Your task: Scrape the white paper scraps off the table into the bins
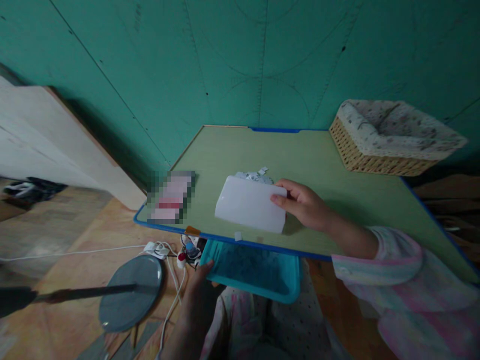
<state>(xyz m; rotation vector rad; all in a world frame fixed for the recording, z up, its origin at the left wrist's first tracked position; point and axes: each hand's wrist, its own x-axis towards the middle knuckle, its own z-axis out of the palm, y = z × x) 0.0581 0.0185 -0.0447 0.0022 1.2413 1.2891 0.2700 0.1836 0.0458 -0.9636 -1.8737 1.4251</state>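
My right hand pinches the right end of a white, slightly curved sheet between thumb and fingers, above the table. Behind the sheet lies a small heap of white scraps, partly hidden by it. One loose white scrap sits at the table's front edge. Below that edge, my left hand grips the left side of a shallow turquoise plastic tray, with the thumb over its rim. The tray is close under the table edge, above my lap.
The greenish table has a blue edge and stands against a green wall. A cloth-lined wicker basket is at its back right, and a blurred-out pink item at its left. White cables and a round grey base are on the floor.
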